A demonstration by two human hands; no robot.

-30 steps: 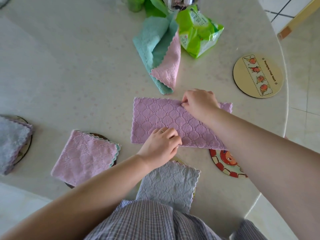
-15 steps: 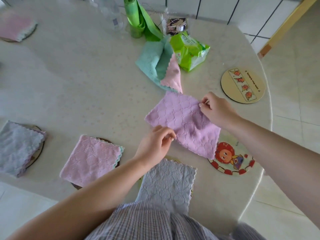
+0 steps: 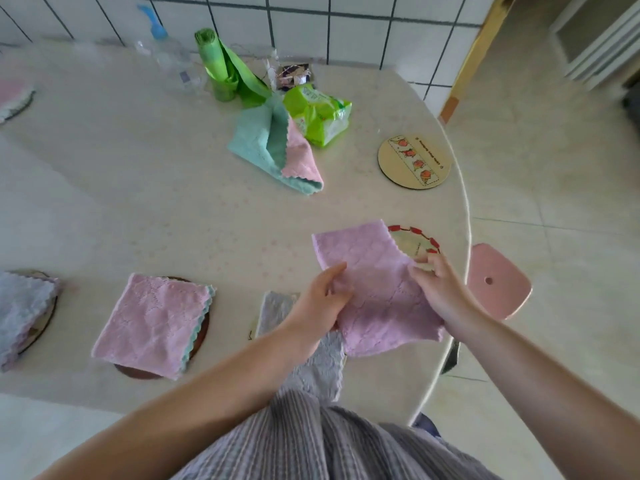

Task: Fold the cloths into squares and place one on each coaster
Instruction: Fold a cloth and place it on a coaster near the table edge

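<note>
Pinching the folded purple cloth (image 3: 374, 282) at opposite edges, the left hand (image 3: 320, 299) and right hand (image 3: 438, 289) hold it just over the red-rimmed coaster (image 3: 415, 242), probably to keep its square shape while setting it down.
</note>
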